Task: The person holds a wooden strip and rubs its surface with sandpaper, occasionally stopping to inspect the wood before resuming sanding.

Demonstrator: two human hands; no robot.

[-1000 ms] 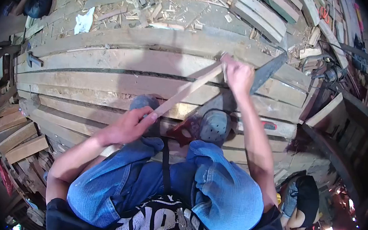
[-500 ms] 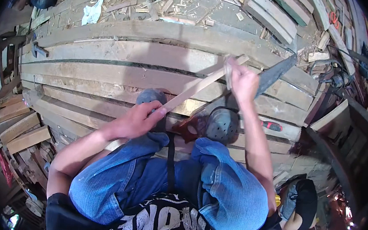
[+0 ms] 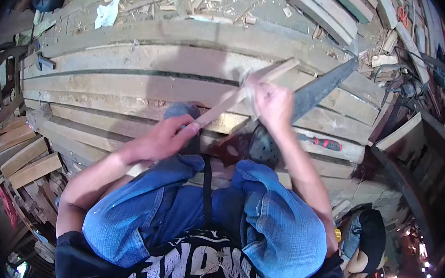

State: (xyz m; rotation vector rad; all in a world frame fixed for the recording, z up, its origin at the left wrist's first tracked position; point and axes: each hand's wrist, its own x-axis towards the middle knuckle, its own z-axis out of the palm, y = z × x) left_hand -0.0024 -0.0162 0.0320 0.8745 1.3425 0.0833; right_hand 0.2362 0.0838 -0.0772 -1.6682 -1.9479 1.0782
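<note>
My left hand (image 3: 165,138) grips the lower end of a thin wooden strip (image 3: 216,111), which slants up to the right over the planks. My right hand (image 3: 273,103) is closed around a pale folded sheet (image 3: 249,88) that looks like sandpaper, pressed against the strip past its middle. Motion blurs the sheet, so its kind is not certain. The far end of the strip sticks out beyond my right hand. Under my right forearm lies a handsaw (image 3: 326,87), its brown handle near my right foot. A red and black screwdriver (image 3: 328,144) rests on a plank to the right.
Long planks (image 3: 110,82) form the work surface. A hammer (image 3: 45,62) lies at its left end. Wood scraps and a white cloth (image 3: 106,12) are at the back, with stacked beams (image 3: 325,15) at the back right. Another person (image 3: 365,244) is at the lower right.
My right hand has slid down and left along the strip with the pale sheet. My left hand keeps its hold at the lower end, with little movement.
</note>
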